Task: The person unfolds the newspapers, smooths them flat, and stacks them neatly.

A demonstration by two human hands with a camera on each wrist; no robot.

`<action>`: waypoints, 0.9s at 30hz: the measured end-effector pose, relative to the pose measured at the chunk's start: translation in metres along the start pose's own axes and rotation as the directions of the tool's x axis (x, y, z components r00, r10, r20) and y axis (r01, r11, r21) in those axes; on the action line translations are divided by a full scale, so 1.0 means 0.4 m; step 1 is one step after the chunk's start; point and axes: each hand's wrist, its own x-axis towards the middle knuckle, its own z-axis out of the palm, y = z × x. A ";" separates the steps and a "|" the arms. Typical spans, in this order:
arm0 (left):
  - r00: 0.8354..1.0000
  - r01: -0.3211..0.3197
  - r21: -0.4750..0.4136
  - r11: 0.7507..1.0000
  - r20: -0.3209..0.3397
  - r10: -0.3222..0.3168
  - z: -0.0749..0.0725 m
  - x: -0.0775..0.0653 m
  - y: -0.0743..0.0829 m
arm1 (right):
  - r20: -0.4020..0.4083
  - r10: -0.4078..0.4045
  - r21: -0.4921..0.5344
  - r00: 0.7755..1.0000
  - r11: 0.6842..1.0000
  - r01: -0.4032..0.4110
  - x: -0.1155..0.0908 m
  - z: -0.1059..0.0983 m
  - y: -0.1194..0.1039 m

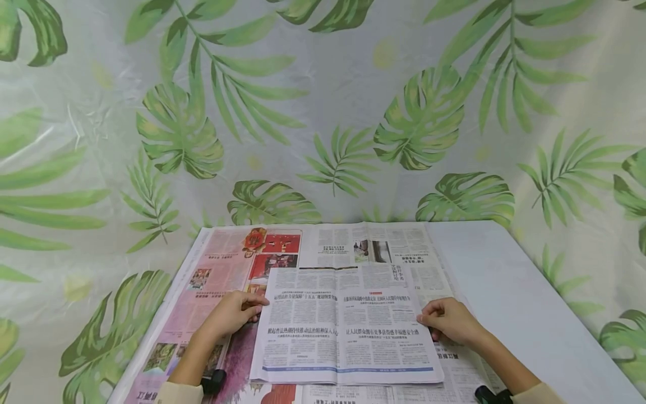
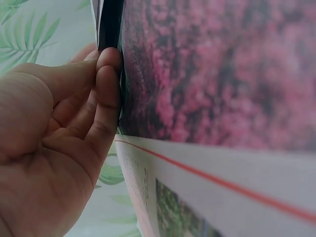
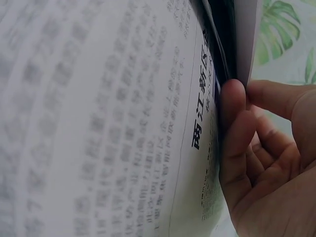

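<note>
A folded newspaper [image 1: 303,336] with dark headlines, blue bottom bands and a crease down its middle lies over larger spread newspaper sheets [image 1: 212,269]. My left hand [image 1: 229,317] pinches its left edge between thumb and fingers; in the left wrist view that hand [image 2: 64,118] has its fingertips at the paper's edge, beside a pink flower picture [image 2: 212,74]. On the opposite side my right hand [image 1: 451,322] pinches the right edge. The right wrist view shows the right hand [image 3: 271,148] with thumb and forefinger on the edge, close over printed columns [image 3: 123,123].
The spread sheets cover much of a white table [image 1: 515,297], whose bare surface shows on the right. A leaf-patterned curtain [image 1: 343,112] hangs behind and around the table. Black wrist straps [image 1: 214,381] sit on both wrists, by light sleeves [image 1: 179,393].
</note>
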 end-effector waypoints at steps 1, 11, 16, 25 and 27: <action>1.000 -0.002 -0.003 1.000 0.003 0.002 -0.001 0.001 0.000 | 0.004 -0.002 -0.003 1.000 1.000 0.002 0.000 0.000 0.001; 0.996 -0.050 -0.052 0.997 0.067 0.054 -0.011 -0.001 -0.007 | 0.017 -0.024 -0.008 1.000 1.000 0.024 0.001 0.004 0.010; 0.994 -0.050 -0.069 0.996 0.092 0.057 -0.013 -0.006 -0.005 | 0.023 -0.029 -0.004 0.999 1.000 0.029 0.004 0.004 0.014; 0.988 -0.063 -0.053 0.997 0.139 0.070 -0.014 -0.009 0.004 | 0.034 -0.040 0.007 0.999 0.999 0.040 0.007 -0.002 0.012; 0.987 -0.076 -0.034 0.996 0.143 0.080 -0.009 -0.012 0.009 | 0.033 -0.036 0.020 0.999 0.999 0.035 0.004 -0.001 0.014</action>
